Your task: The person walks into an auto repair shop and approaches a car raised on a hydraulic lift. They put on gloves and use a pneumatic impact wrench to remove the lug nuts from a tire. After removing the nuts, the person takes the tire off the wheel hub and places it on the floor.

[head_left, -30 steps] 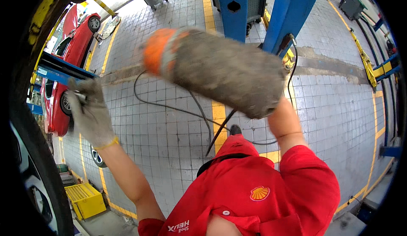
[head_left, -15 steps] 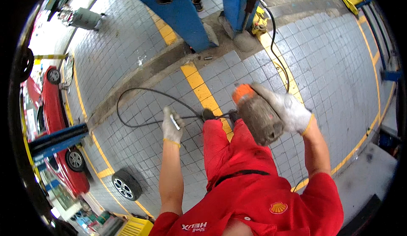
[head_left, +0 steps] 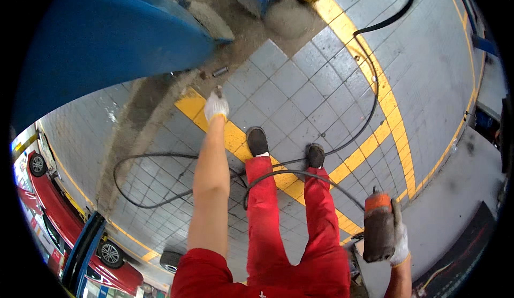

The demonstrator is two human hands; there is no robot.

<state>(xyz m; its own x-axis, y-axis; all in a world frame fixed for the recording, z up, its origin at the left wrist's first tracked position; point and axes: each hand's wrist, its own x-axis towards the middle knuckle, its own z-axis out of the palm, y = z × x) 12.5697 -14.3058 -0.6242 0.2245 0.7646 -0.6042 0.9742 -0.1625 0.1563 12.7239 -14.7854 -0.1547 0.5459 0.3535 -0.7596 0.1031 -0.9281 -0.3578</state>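
Observation:
My right hand [head_left: 400, 239], in a white work glove, grips an air impact wrench [head_left: 378, 228] with a dark, worn body and an orange front collar. It is out at the lower right, nose pointing away from me. My left hand [head_left: 216, 106], also gloved, reaches far forward and low over the floor. Its fingers are drawn together with greyish tips; what they hold, if anything, is hidden. Just beyond them a small metal cylinder, like a socket [head_left: 220, 71], lies on the tiles, apart from the fingers.
A black air hose [head_left: 155, 206] loops over the grey tiles and around my feet. A blue lift post [head_left: 134, 35] stands close at the upper left. Farther left are a red car [head_left: 59, 207] and a loose wheel [head_left: 170, 260]. A grey surface [head_left: 450, 191] lies at right.
My left hand has stretched forward toward the floor; the silvery piece seen in it no longer shows. My right hand has swung the impact wrench outward to the lower right. The view has shifted.

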